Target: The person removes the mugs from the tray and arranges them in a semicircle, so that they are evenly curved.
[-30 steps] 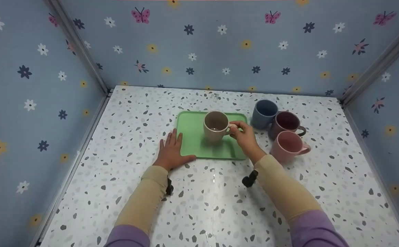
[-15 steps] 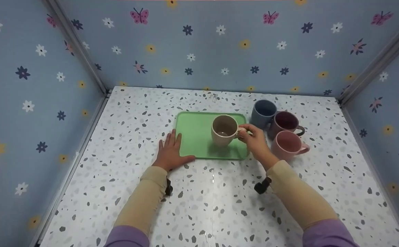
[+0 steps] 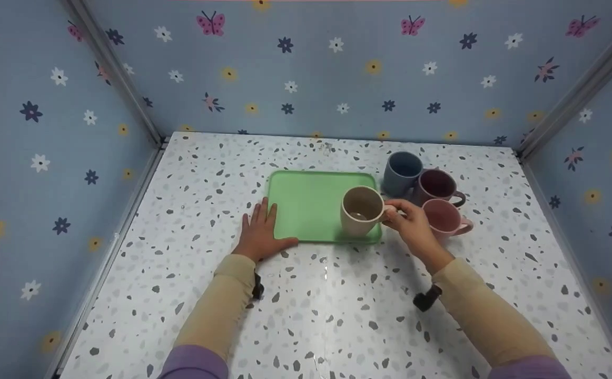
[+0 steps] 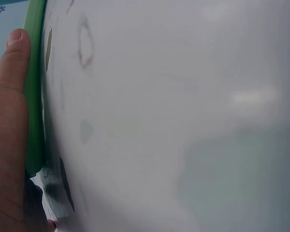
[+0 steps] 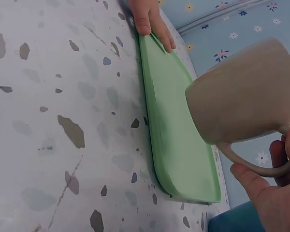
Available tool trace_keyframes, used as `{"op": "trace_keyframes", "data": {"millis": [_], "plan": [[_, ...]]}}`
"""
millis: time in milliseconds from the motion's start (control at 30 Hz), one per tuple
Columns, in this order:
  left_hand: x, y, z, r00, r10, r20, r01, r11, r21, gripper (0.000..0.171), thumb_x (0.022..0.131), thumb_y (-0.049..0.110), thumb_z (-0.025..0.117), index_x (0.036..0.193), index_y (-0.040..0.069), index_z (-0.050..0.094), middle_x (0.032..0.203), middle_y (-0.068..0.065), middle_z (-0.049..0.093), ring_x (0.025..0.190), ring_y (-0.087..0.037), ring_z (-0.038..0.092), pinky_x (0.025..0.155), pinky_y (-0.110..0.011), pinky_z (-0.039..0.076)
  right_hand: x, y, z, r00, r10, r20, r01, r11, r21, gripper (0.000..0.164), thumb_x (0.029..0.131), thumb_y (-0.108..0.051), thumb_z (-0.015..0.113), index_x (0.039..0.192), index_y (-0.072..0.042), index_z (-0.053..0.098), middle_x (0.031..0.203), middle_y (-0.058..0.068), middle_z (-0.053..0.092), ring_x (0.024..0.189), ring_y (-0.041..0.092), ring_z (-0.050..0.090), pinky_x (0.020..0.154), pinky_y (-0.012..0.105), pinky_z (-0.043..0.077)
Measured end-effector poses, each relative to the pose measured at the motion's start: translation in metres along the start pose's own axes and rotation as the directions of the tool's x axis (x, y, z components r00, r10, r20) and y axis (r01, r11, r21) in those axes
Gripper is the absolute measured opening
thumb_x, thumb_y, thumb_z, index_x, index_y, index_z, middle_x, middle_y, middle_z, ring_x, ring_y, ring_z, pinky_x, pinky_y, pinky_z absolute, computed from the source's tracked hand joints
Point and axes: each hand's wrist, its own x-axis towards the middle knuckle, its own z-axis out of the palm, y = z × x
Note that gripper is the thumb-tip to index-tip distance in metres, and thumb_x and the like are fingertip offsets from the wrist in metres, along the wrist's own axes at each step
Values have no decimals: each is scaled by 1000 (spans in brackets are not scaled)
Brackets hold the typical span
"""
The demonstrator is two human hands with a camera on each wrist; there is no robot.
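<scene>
A beige mug (image 3: 362, 211) hangs above the right front part of a green tray (image 3: 306, 205). My right hand (image 3: 412, 226) pinches the mug's handle between thumb and fingers. In the right wrist view the mug (image 5: 244, 94) is clearly raised off the tray (image 5: 179, 140), its opening facing away from that camera. With fingers spread, my left hand (image 3: 258, 236) rests at the tray's left front corner. Its thumb lies along the tray's front edge (image 4: 35, 96) in the left wrist view.
To the right of the tray a blue mug (image 3: 402, 173), a dark maroon mug (image 3: 437, 185) and a pink mug (image 3: 443, 217) stand close together. The speckled table (image 3: 295, 321) is bounded by patterned walls (image 3: 306, 68) at the back and sides.
My right hand has carried the beige mug to the right and nearer to me, from over the tray's middle to its right front part. The left hand has stayed in place.
</scene>
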Motion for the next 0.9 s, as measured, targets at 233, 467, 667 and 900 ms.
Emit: {"op": "trace_keyframes", "data": {"millis": [233, 467, 667, 900], "plan": [[0, 0, -4, 1000, -3, 15, 3, 1000, 0, 123, 80, 88, 49, 163, 10, 2, 168, -10, -18, 155, -33, -10, 122, -58, -7, -15, 0, -13, 1000, -1, -21, 1, 999, -32, 27, 100, -2, 60, 120, 16, 60, 113, 15, 65, 96, 14, 69, 93, 39, 57], [-2, 2, -4, 1000, 14, 1, -14, 1000, -18, 122, 81, 86, 50, 163, 9, 4, 168, -12, -15, 155, -35, -8, 121, -59, -6, -32, 2, -17, 995, 50, -81, -51, 999, -9, 27, 101, 2, 57, 123, 18, 57, 112, 17, 64, 96, 12, 70, 93, 39, 57], [-2, 2, -3, 1000, 11, 6, -11, 1000, -17, 121, 82, 85, 52, 163, 9, 3, 168, -12, -16, 155, -34, -10, 121, -58, -7, -45, 2, -25, 993, 54, -107, -53, 999, 7, 29, 101, 3, 56, 125, 19, 54, 115, 19, 63, 102, 19, 69, 90, 34, 58], [-2, 3, -3, 1000, 6, 11, -5, 1000, -18, 122, 81, 86, 51, 163, 9, 3, 168, -11, -17, 155, -33, -10, 121, -58, -7, -55, 3, -35, 990, 39, -137, -49, 996, -72, 28, 101, -1, 58, 125, 15, 58, 118, 24, 65, 98, 13, 70, 88, 31, 58]]}}
